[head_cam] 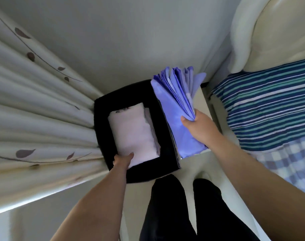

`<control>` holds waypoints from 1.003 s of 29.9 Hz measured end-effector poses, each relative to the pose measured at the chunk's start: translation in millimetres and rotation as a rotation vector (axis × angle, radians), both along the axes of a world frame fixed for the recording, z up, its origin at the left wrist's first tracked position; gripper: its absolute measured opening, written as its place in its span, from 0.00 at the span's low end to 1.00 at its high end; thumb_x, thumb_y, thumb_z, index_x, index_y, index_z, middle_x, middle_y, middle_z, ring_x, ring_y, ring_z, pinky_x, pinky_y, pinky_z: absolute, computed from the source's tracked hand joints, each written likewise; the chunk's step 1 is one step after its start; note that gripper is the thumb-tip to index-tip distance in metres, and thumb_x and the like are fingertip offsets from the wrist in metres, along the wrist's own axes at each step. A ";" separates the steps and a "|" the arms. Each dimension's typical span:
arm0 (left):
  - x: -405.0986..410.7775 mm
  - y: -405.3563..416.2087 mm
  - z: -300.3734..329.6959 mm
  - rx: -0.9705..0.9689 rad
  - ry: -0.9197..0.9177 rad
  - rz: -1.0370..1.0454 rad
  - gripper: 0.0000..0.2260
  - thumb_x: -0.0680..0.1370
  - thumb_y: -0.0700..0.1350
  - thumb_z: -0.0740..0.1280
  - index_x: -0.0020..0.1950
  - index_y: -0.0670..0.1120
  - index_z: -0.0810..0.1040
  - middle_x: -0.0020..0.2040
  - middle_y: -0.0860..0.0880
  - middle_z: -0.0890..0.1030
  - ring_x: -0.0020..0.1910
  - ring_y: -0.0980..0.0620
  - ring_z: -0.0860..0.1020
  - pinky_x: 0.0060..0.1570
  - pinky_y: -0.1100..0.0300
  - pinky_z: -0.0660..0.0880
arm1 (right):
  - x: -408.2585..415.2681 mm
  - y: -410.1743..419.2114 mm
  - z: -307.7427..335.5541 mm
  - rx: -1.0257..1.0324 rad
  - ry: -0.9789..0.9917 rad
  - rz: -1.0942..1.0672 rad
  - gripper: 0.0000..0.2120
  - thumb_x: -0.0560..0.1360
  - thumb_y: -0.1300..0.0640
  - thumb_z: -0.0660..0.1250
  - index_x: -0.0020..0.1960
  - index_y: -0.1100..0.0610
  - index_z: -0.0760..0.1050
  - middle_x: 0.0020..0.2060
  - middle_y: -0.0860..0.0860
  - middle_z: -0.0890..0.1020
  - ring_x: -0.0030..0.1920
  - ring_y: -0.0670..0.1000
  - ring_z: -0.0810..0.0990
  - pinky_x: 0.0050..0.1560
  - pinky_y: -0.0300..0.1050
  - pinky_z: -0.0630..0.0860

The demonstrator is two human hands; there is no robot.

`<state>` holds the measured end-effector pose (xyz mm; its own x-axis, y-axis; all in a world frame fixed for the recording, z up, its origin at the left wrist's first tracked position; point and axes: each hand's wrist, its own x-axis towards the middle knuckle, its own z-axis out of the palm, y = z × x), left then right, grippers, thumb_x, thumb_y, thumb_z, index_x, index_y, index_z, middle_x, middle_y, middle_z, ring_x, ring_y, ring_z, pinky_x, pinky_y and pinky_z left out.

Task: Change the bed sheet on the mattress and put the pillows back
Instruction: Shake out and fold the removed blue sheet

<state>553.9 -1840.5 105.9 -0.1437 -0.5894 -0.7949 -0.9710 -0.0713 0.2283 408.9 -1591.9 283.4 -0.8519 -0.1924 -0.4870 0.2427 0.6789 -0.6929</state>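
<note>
My right hand [198, 126] grips a folded purple bed sheet [174, 103], holding it up above the right side of a black storage box [103, 105]; the sheet's layers fan out at the top. Inside the box lies a folded white cloth [133, 129]. My left hand [122, 161] rests on the box's near rim, with the thumb touching the white cloth. On the right is the bed, with a striped blue, green and white pillow [270, 108] and a blue checked sheet [291, 164] beneath it.
A cream curtain with a leaf pattern [35, 108] hangs along the left. A padded cream headboard [273, 32] stands at the upper right. My legs in dark trousers [176, 209] stand on the pale floor between the box and the bed.
</note>
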 end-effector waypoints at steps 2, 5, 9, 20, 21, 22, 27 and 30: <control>-2.2 -7.2 -13.6 0.057 -0.018 0.034 0.41 0.72 0.50 0.74 0.74 0.33 0.56 0.72 0.35 0.65 0.70 0.37 0.66 0.68 0.51 0.66 | 2.1 -10.1 -11.7 0.035 -0.016 -0.012 0.14 0.78 0.47 0.61 0.63 0.47 0.71 0.46 0.48 0.79 0.45 0.53 0.77 0.42 0.44 0.69; -4.5 -16.8 -33.2 0.167 -0.062 0.030 0.47 0.70 0.56 0.75 0.75 0.32 0.54 0.73 0.36 0.62 0.72 0.39 0.64 0.69 0.52 0.64 | 2.5 -15.9 -26.6 0.065 -0.036 -0.033 0.14 0.79 0.47 0.60 0.64 0.46 0.71 0.44 0.49 0.79 0.41 0.53 0.77 0.39 0.45 0.69; 3.0 -39.5 -128.5 0.197 -0.217 -0.161 0.64 0.52 0.78 0.60 0.78 0.44 0.49 0.75 0.42 0.61 0.73 0.39 0.61 0.70 0.48 0.62 | 4.1 -15.4 -38.8 0.114 -0.030 -0.045 0.14 0.79 0.49 0.61 0.63 0.48 0.72 0.43 0.50 0.78 0.40 0.53 0.76 0.40 0.45 0.69; 19.0 6.3 -80.0 0.445 0.264 0.410 0.53 0.47 0.57 0.84 0.67 0.40 0.69 0.60 0.44 0.79 0.56 0.44 0.80 0.59 0.47 0.75 | 24.5 3.7 -44.5 0.107 -0.019 -0.019 0.15 0.79 0.50 0.61 0.64 0.48 0.71 0.46 0.46 0.76 0.46 0.52 0.75 0.45 0.43 0.67; 11.7 13.0 -63.1 0.515 0.298 0.429 0.47 0.52 0.55 0.83 0.66 0.40 0.71 0.59 0.45 0.81 0.55 0.44 0.81 0.59 0.48 0.76 | 25.7 5.8 -43.9 0.104 -0.017 -0.021 0.14 0.79 0.50 0.61 0.64 0.48 0.72 0.46 0.46 0.77 0.46 0.52 0.75 0.45 0.43 0.68; 6.5 16.6 -54.1 0.576 0.326 0.446 0.39 0.58 0.53 0.82 0.63 0.41 0.75 0.57 0.45 0.82 0.54 0.45 0.81 0.60 0.50 0.76 | 26.9 8.4 -42.9 0.100 -0.016 -0.024 0.14 0.78 0.50 0.61 0.63 0.48 0.72 0.46 0.47 0.77 0.46 0.53 0.76 0.45 0.44 0.69; -14.2 28.7 -14.9 0.486 0.342 0.476 0.39 0.55 0.55 0.82 0.62 0.44 0.75 0.54 0.45 0.82 0.49 0.43 0.82 0.51 0.51 0.79 | 33.9 27.0 -33.8 0.085 -0.027 -0.023 0.10 0.78 0.49 0.61 0.58 0.48 0.73 0.44 0.51 0.80 0.44 0.56 0.78 0.47 0.50 0.75; -27.0 36.7 34.6 0.224 0.388 0.312 0.23 0.68 0.46 0.76 0.59 0.39 0.75 0.51 0.45 0.80 0.46 0.45 0.79 0.47 0.56 0.75 | 34.2 36.7 -17.8 0.077 -0.029 -0.018 0.05 0.78 0.50 0.61 0.53 0.46 0.72 0.40 0.52 0.80 0.41 0.57 0.78 0.44 0.49 0.75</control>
<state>526.9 -1803.8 140.4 -0.2967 -0.4737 -0.8292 -0.7432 -0.4307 0.5120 443.0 -1555.2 265.6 -0.8401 -0.1382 -0.5246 0.2749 0.7253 -0.6312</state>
